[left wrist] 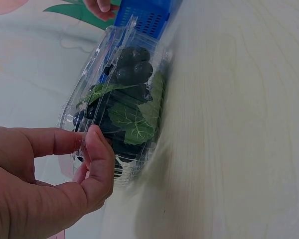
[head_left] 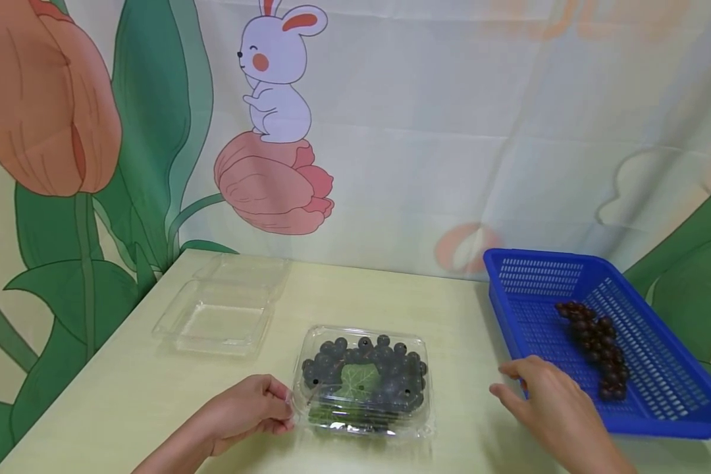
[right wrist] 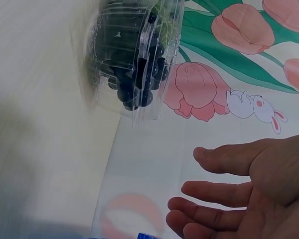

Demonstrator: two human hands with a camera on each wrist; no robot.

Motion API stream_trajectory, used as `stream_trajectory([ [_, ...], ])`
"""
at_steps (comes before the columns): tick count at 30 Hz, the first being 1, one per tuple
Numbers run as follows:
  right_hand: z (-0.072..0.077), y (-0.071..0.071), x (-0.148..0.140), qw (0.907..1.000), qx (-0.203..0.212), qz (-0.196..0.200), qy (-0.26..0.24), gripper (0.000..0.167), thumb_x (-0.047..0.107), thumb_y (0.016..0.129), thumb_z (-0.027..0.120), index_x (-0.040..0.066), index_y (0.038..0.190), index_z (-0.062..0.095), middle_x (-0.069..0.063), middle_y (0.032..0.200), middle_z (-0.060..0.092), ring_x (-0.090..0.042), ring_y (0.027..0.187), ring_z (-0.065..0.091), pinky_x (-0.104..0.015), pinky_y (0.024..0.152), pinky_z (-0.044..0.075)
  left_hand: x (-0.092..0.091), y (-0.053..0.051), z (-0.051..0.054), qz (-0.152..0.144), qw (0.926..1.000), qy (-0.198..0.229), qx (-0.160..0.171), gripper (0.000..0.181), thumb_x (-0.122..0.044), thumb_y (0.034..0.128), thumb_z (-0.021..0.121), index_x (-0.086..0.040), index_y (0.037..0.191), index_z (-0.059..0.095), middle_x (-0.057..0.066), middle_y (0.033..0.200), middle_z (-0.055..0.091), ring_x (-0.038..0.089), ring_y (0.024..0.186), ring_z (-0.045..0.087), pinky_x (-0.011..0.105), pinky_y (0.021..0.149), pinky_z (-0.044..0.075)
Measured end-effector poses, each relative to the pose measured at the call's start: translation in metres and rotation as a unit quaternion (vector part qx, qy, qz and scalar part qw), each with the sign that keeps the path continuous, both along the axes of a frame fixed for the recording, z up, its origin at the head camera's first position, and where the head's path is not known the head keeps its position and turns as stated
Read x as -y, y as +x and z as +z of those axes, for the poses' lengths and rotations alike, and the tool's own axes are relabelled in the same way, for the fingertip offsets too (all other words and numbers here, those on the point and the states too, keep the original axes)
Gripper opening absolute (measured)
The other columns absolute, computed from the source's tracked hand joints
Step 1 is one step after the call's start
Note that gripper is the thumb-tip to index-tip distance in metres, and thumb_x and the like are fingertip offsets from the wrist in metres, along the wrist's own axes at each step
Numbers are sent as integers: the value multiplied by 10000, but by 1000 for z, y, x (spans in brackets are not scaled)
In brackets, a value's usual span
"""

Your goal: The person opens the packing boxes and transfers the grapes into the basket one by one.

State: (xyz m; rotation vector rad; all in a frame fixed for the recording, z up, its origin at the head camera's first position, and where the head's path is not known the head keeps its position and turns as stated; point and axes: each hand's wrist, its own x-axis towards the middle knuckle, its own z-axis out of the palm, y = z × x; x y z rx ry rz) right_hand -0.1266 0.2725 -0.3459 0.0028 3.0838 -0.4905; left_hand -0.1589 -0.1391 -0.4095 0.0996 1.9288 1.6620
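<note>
A clear plastic clamshell box [head_left: 361, 382] stands on the table with its lid down, full of dark grapes [head_left: 391, 375] and green leaves [head_left: 358, 382]. My left hand [head_left: 261, 408] pinches the box's near left edge between thumb and fingers, as the left wrist view shows up close. Well to the right of the box, my right hand [head_left: 548, 401] hovers by the blue basket's near left side, holding nothing. Its fingers [right wrist: 214, 191] are spread from the thumb and loosely bent in the right wrist view.
At the right, the blue plastic basket [head_left: 509, 322] holds a bunch of reddish-brown grapes [head_left: 598, 349]. Another clear clamshell box [head_left: 219, 316] lies with its lid raised at the table's back left. A printed curtain [head_left: 403, 131] hangs behind the table [head_left: 450, 309].
</note>
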Motion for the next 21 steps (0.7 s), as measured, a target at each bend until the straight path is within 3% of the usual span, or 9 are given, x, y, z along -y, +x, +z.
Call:
stream_trajectory([
  [10, -1, -2, 20, 10000, 32, 11, 92, 343, 324, 922, 798, 56, 1133, 756, -31, 996, 691, -224, 878, 634, -505, 766, 562, 0, 0, -1, 21, 10000, 8, 25, 168, 25, 960, 586, 86, 1077, 481, 149, 906, 626, 200, 803, 617, 327, 758, 552],
  [21, -5, 3, 40, 9988, -304, 373, 50, 288, 292, 901, 819, 102, 1111, 768, -43, 1081, 710, -239, 933, 667, -506, 779, 562, 0, 1, -1, 51, 10000, 36, 6, 174, 25, 956, 588, 88, 1076, 479, 150, 903, 628, 198, 796, 615, 321, 750, 550],
])
